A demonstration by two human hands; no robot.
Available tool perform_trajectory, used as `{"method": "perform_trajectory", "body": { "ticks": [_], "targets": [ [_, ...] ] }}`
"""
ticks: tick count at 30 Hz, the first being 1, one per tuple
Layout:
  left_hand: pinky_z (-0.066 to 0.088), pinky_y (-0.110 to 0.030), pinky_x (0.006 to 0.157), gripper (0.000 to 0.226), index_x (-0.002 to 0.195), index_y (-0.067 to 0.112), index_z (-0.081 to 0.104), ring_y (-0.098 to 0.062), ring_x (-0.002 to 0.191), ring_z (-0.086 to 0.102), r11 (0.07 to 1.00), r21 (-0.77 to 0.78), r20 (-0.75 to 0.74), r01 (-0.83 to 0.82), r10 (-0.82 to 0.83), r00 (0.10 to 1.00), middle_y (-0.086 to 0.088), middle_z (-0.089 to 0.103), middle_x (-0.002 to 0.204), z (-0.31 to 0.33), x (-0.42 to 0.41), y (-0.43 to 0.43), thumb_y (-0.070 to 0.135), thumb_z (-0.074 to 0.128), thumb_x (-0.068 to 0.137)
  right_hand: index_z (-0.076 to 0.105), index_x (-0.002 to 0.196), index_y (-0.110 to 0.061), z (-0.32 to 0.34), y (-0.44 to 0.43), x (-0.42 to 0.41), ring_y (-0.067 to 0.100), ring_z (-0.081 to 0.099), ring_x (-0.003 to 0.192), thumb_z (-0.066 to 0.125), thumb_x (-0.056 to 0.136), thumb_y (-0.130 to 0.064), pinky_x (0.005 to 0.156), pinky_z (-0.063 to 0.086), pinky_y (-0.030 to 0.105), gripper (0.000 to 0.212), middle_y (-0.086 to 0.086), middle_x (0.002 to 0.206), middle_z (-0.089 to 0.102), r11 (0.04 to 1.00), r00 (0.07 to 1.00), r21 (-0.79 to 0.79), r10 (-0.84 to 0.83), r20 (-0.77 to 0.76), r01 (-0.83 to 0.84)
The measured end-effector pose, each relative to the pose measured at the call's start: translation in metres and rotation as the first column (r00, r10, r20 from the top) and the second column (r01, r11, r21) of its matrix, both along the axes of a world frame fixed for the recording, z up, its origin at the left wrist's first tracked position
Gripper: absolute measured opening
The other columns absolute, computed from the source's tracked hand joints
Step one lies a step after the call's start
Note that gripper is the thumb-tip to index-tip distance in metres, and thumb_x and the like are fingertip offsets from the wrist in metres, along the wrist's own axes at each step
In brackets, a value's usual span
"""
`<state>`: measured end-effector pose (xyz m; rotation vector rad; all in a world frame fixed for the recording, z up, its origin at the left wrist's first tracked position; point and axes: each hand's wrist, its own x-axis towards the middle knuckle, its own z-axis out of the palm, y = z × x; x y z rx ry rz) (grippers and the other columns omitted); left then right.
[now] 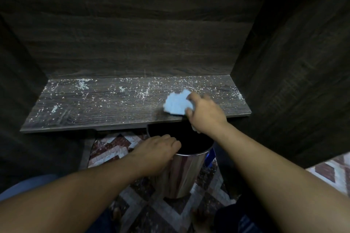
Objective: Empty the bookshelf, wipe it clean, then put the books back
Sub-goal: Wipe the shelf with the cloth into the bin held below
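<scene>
Head view: I see the right hand (205, 113) gripping a crumpled pale cloth (177, 103) on the dusty shelf (94, 104), near its front edge. Left hand (159, 149) grips the rim of a steel bin (181, 172) — just below the shelf. No books visible.

The shelf (94, 108) runs left to right between the left side panel (15, 81) and the right side panel (293, 81), with the back panel (132, 34) behind it; specks (83, 85) lie scattered on it, thickest along the back; the cloth (177, 103) sits on the shelf's right part near the front edge, gripped by the right hand (205, 113); the bin (181, 172) stands on the floor (161, 212) before and below that edge; the left hand (157, 149) holds the bin's left rim.
</scene>
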<state>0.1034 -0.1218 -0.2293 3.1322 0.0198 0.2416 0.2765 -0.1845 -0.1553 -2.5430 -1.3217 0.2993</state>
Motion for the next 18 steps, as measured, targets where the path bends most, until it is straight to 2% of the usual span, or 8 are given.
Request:
{"method": "perform_trajectory", "body": {
  "ticks": [2, 4, 7, 8, 14, 18],
  "targets": [
    [0.042, -0.025, 0.054, 0.036, 0.083, 0.020, 0.051, -0.017, 0.068, 0.055, 1.000, -0.022, -0.003, -0.012, 0.012, 1.000, 0.002, 0.056, 0.076, 0.000, 0.001, 0.000, 0.016, 0.077, 0.059, 0.043, 0.134, -0.028, 0.006, 0.002, 0.000, 0.038, 0.054, 0.110, 0.051, 0.096, -0.034, 0.086, 0.046, 0.041, 0.040, 0.012, 0.130, 0.044, 0.989, 0.999, 0.145, -0.039, 0.012, 0.037],
    [0.043, -0.028, 0.058, 0.031, 0.086, 0.018, 0.052, -0.020, 0.072, 0.056, 0.999, -0.043, -0.012, -0.029, 0.028, 1.000, 0.000, 0.057, 0.080, -0.001, 0.000, 0.001, 0.015, 0.074, 0.065, 0.044, 0.134, -0.028, 0.006, 0.002, 0.001, 0.038, 0.053, 0.111, 0.052, 0.095, -0.034, 0.086, 0.045, 0.041, 0.040, 0.012, 0.130, 0.044, 0.986, 0.998, 0.156, -0.055, 0.020, 0.051],
    [0.044, -0.027, 0.053, 0.036, 0.083, 0.019, 0.050, -0.019, 0.069, 0.056, 0.999, -0.037, -0.014, -0.017, 0.016, 1.000, 0.001, 0.056, 0.077, 0.000, -0.003, 0.002, 0.017, 0.077, 0.059, 0.048, 0.134, -0.032, -0.001, 0.000, 0.004, 0.033, 0.054, 0.117, 0.055, 0.092, -0.030, 0.089, 0.044, 0.036, 0.042, 0.009, 0.133, 0.051, 0.991, 1.000, -0.134, -0.004, 0.002, 0.005],
    [0.044, -0.026, 0.052, 0.037, 0.083, 0.019, 0.050, -0.019, 0.067, 0.056, 0.999, -0.039, -0.022, -0.012, 0.011, 1.000, 0.001, 0.055, 0.076, 0.000, -0.004, 0.003, 0.017, 0.078, 0.058, 0.049, 0.133, -0.032, 0.000, 0.000, 0.005, 0.031, 0.054, 0.118, 0.056, 0.091, -0.029, 0.087, 0.044, 0.035, 0.043, 0.008, 0.133, 0.053, 0.983, 1.000, -0.183, -0.006, -0.016, 0.003],
    [0.045, -0.031, 0.055, 0.030, 0.086, 0.017, 0.050, -0.021, 0.071, 0.055, 0.999, -0.043, -0.025, -0.026, 0.025, 0.999, -0.001, 0.056, 0.079, -0.002, -0.011, 0.007, 0.011, 0.071, 0.064, 0.046, 0.136, -0.032, 0.013, 0.005, 0.010, 0.036, 0.054, 0.114, 0.051, 0.094, -0.034, 0.088, 0.044, 0.039, 0.042, 0.011, 0.132, 0.046, 0.991, 0.994, 0.079, -0.109, -0.005, 0.109],
    [0.044, -0.028, 0.053, 0.033, 0.084, 0.018, 0.050, -0.019, 0.067, 0.054, 0.999, -0.037, -0.030, -0.024, 0.023, 0.999, 0.000, 0.055, 0.075, -0.003, -0.016, 0.010, 0.010, 0.073, 0.062, 0.041, 0.139, -0.030, 0.001, 0.001, 0.023, 0.039, 0.047, 0.117, 0.045, 0.097, -0.035, 0.090, 0.042, 0.043, 0.042, 0.015, 0.134, 0.039, 0.958, 0.957, 0.059, -0.283, 0.064, 0.279]
  ]
}}
